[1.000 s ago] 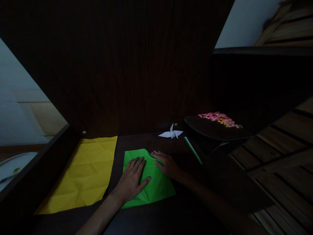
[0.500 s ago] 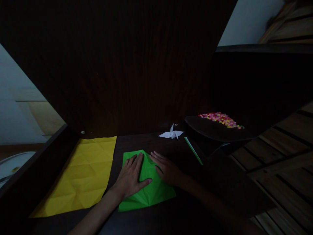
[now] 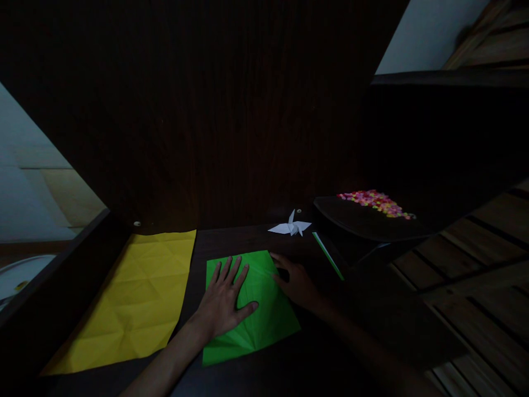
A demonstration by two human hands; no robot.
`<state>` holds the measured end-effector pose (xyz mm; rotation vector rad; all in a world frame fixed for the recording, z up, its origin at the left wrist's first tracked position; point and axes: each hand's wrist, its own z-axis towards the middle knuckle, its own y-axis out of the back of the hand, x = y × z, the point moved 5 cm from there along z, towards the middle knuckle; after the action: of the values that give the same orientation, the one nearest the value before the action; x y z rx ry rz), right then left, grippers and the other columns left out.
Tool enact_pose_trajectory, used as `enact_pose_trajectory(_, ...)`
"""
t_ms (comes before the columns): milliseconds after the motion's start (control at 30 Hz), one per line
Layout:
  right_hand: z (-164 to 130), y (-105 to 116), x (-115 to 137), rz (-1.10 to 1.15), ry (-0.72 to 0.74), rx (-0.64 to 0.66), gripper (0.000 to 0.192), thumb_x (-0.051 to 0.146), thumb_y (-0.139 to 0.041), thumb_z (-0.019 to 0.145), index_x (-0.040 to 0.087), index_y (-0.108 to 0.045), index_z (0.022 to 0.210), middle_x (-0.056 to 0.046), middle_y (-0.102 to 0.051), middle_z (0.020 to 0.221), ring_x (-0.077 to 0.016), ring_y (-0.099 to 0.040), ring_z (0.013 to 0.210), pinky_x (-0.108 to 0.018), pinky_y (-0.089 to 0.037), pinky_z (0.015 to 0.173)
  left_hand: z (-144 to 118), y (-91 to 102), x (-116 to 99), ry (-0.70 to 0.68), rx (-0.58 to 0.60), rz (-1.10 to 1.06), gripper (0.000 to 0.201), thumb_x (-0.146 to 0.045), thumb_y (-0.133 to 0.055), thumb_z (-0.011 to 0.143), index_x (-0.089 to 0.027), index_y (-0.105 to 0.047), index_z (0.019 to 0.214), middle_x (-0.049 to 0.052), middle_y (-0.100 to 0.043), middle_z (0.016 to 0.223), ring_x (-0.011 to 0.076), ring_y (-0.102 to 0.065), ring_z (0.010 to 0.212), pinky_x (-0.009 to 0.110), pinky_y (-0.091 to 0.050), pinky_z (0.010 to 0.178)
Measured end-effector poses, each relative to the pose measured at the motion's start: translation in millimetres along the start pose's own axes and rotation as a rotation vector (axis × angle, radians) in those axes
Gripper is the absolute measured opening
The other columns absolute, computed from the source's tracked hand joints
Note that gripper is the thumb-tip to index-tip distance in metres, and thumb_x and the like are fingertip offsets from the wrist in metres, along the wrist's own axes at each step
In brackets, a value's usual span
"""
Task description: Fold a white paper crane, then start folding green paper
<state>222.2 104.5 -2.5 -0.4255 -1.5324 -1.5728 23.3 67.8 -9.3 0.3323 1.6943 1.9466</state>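
A creased green paper sheet (image 3: 264,314) lies flat on the dark desk (image 3: 297,358). My left hand (image 3: 226,300) rests palm down on its left half with fingers spread. At the sheet's right edge, near the upper corner, sits my right hand (image 3: 295,281), fingertips touching the paper. A larger creased yellow sheet (image 3: 132,298) lies to the left, apart from both hands.
A white paper crane (image 3: 290,226) stands at the back of the desk. Beside it lies a thin green strip (image 3: 327,255). A dark tray (image 3: 363,220) with small colourful bits (image 3: 375,201) sits at the right. A dark panel (image 3: 227,110) rises behind.
The green sheet's folded top flap has opened out, so it now lies as a fuller square. My right hand has slid from the middle to the right edge.
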Motion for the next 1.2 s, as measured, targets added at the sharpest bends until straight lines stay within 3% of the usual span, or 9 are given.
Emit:
enact_pose_trajectory(200, -14, -9, 0, -0.037, 0.121, 0.023, 0.056, 0.01, -0.051, 0.086, 0.026, -0.046, 0.139, -0.005, -0.059, 0.133, -0.0213, -0.061, 0.116, -0.043, -0.05, 0.101, -1, -2.4, 2, -0.005, -0.01, -0.011, 0.089, -0.072, -0.04, 0.085, -0.016, -0.021, 0.151, 0.017, -0.023, 0.156, 0.0382, -0.021, 0.143, 0.058, -0.02, 0.113)
enact_pose_trajectory(367, -25, -15, 8, -0.128, 0.344, 0.069, 0.057, 0.0, -0.046, 0.082, 0.025, -0.055, 0.133, -0.004, -0.058, 0.134, -0.0187, -0.056, 0.122, -0.038, -0.048, 0.104, -2, -1.1, 3, 0.008, -0.064, -0.068, 0.105, -0.073, -0.043, 0.083, -0.01, 0.005, 0.152, 0.021, -0.029, 0.153, 0.0363, -0.028, 0.141, 0.055, -0.021, 0.113)
enact_pose_trajectory(467, -29, -17, 13, -0.171, 0.423, 0.078, 0.053, 0.0, -0.048, 0.08, 0.022, -0.06, 0.127, -0.006, -0.058, 0.133, -0.0199, -0.053, 0.126, -0.039, -0.047, 0.105, -1, 0.3, 3, 0.01, -0.077, -0.083, 0.108, -0.073, -0.044, 0.082, -0.012, 0.011, 0.152, 0.021, -0.03, 0.153, 0.036, -0.03, 0.14, 0.055, -0.022, 0.112)
enact_pose_trajectory(600, -33, -18, 21, -0.245, 0.473, 0.078, 0.037, 0.008, -0.051, 0.085, 0.018, -0.067, 0.117, -0.009, -0.062, 0.128, -0.0232, -0.053, 0.126, -0.041, -0.048, 0.104, -1, -0.4, 2, -0.007, -0.038, -0.042, 0.093, -0.072, -0.042, 0.084, -0.021, -0.006, 0.154, 0.016, -0.025, 0.156, 0.0364, -0.024, 0.142, 0.057, -0.022, 0.112)
enact_pose_trajectory(733, -36, -20, 23, -0.286, 0.491, 0.075, 0.034, 0.012, -0.051, 0.088, 0.019, -0.066, 0.117, -0.008, -0.063, 0.128, -0.0228, -0.054, 0.125, -0.042, -0.046, 0.105, -1, -3.3, 3, -0.022, -0.021, 0.007, 0.083, -0.071, -0.044, 0.084, -0.026, -0.025, 0.15, 0.014, -0.025, 0.157, 0.038, -0.021, 0.142, 0.059, -0.024, 0.11)
enact_pose_trajectory(1033, -18, -23, 33, -0.36, 0.375, 0.026, 0.029, 0.02, -0.053, 0.088, 0.022, -0.069, 0.112, -0.006, -0.071, 0.113, -0.0229, -0.065, 0.108, -0.041, -0.051, 0.098, -1, -3.7, 4, -0.032, -0.035, 0.014, 0.082, -0.071, -0.045, 0.083, -0.024, -0.031, 0.149, 0.014, -0.027, 0.156, 0.0386, -0.023, 0.142, 0.059, -0.027, 0.109)
enact_pose_trajectory(1200, -3, -32, 35, -0.36, 0.349, 0.016, 0.037, 0.022, -0.05, 0.09, 0.014, -0.061, 0.124, -0.011, -0.061, 0.129, -0.0252, -0.052, 0.125, -0.043, -0.044, 0.106, 0, -2.0, 3, -0.043, -0.02, 0.012, 0.082, -0.07, -0.045, 0.084, -0.023, -0.031, 0.149, 0.015, -0.027, 0.156, 0.038, -0.024, 0.142, 0.06, -0.025, 0.11)
